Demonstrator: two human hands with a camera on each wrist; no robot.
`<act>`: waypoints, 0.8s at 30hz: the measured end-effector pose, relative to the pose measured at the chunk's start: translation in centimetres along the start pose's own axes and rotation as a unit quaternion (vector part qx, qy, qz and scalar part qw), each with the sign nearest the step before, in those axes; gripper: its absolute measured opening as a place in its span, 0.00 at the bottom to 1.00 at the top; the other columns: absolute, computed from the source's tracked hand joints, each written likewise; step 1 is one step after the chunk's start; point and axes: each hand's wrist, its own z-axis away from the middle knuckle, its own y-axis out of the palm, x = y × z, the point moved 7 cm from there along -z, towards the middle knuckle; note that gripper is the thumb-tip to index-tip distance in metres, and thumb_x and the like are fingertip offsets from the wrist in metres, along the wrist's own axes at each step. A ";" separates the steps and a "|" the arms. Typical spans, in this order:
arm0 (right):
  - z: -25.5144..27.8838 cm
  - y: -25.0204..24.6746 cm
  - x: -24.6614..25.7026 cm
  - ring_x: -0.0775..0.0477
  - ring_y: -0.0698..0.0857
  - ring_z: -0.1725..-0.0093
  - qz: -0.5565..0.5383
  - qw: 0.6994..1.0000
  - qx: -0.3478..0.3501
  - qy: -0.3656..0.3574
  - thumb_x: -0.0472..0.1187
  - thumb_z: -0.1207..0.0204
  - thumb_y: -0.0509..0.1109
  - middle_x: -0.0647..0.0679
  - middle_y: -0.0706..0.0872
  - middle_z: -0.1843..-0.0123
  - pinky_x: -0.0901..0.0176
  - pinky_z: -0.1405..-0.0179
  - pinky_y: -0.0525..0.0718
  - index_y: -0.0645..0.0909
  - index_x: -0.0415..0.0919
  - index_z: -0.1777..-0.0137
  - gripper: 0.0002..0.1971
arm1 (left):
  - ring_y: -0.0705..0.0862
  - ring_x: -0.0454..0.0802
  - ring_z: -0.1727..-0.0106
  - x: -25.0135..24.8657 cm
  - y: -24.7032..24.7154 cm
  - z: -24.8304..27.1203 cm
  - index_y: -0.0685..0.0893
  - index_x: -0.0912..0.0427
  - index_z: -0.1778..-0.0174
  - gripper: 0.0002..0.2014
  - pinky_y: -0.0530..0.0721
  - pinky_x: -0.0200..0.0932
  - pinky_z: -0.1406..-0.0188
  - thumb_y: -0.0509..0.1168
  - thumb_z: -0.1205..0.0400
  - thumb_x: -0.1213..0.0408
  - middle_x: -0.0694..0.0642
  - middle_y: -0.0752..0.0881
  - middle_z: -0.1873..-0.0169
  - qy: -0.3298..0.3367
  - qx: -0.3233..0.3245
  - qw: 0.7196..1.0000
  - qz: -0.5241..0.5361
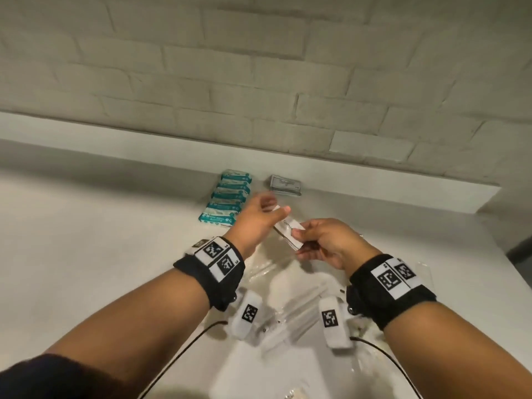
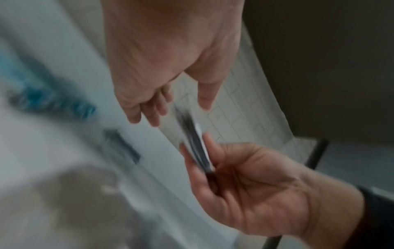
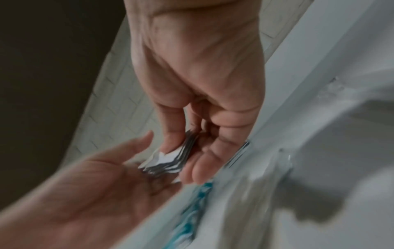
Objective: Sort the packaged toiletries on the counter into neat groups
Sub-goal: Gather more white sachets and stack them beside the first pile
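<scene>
My right hand (image 1: 313,240) pinches a stack of thin white and grey sachets (image 1: 286,226) between thumb and fingers, above the counter (image 1: 86,240). The right wrist view shows that thumb on top of the sachet stack (image 3: 170,161). My left hand (image 1: 260,216) is at the stack's far end with fingers relaxed and its thumb near the top sachet. In the left wrist view the left hand's fingers (image 2: 153,111) are spread apart beside the sachet stack (image 2: 192,143). A row of teal packets (image 1: 229,198) lies by the back ledge. A grey sachet pile (image 1: 285,185) sits to its right.
Crumpled clear plastic (image 1: 273,272) lies under my hands, at the rim of a white sink basin (image 1: 288,364). A raised ledge (image 1: 115,139) and a white brick wall (image 1: 259,67) close off the back. The counter ends at the right (image 1: 489,254).
</scene>
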 end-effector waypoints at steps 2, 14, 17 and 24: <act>-2.6 -1.0 0.7 0.44 0.84 0.74 0.058 0.998 -0.018 0.011 0.28 0.27 0.74 0.37 0.85 0.66 0.56 0.73 0.88 0.83 0.32 0.56 0.03 | 0.79 0.48 0.33 -1.0 0.3 -2.7 0.75 0.55 0.27 0.29 0.77 0.43 0.33 0.75 0.25 0.58 0.51 0.80 0.32 0.031 0.068 0.980 -0.183; -14.4 -1.8 4.1 0.42 0.84 0.59 0.466 0.884 -0.018 -0.020 0.57 0.22 0.67 0.42 0.85 0.66 0.56 0.52 0.83 0.86 0.40 0.60 0.19 | 0.85 0.57 0.43 2.9 3.1 -13.0 0.84 0.56 0.39 0.17 0.85 0.48 0.46 0.69 0.25 0.61 0.55 0.86 0.43 0.146 0.200 0.711 -0.658; -16.0 -2.6 3.9 0.42 0.84 0.41 0.533 0.846 -0.018 -0.020 0.62 0.24 0.66 0.41 0.88 0.42 0.58 0.42 0.78 0.85 0.41 0.38 0.27 | 0.88 0.56 0.48 4.0 3.0 -15.0 0.86 0.56 0.42 0.16 0.88 0.49 0.48 0.71 0.25 0.58 0.56 0.88 0.48 0.112 0.198 0.713 -0.664; -16.5 -3.1 3.0 0.39 0.76 0.37 0.587 0.807 -0.003 -0.057 0.46 0.33 0.78 0.40 0.74 0.34 0.56 0.38 0.79 0.77 0.45 0.33 0.28 | 0.87 0.54 0.56 4.7 3.3 -16.7 0.82 0.57 0.51 0.17 0.88 0.51 0.53 0.71 0.32 0.53 0.54 0.86 0.55 0.089 0.221 0.743 -0.625</act>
